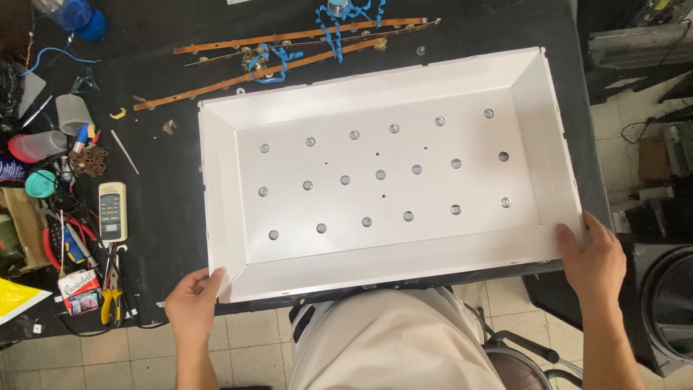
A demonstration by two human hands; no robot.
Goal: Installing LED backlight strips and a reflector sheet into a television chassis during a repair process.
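A large white rectangular tray-shaped panel [242,180] lies on a black worktable [166,188], with sloped walls and several small round lenses set in rows across its flat floor. My left hand [193,302] grips the panel's near left corner. My right hand [593,258] grips its near right corner. The panel sits slightly turned, its right end farther from me. My legs in light trousers show below the table edge.
Long brown strips [289,54] with blue tape lie behind the panel. At the left are a white remote control [112,211], pliers [110,300], plastic cups [72,112], cables and small tools. Dark equipment [668,303] stands at the right on the tiled floor.
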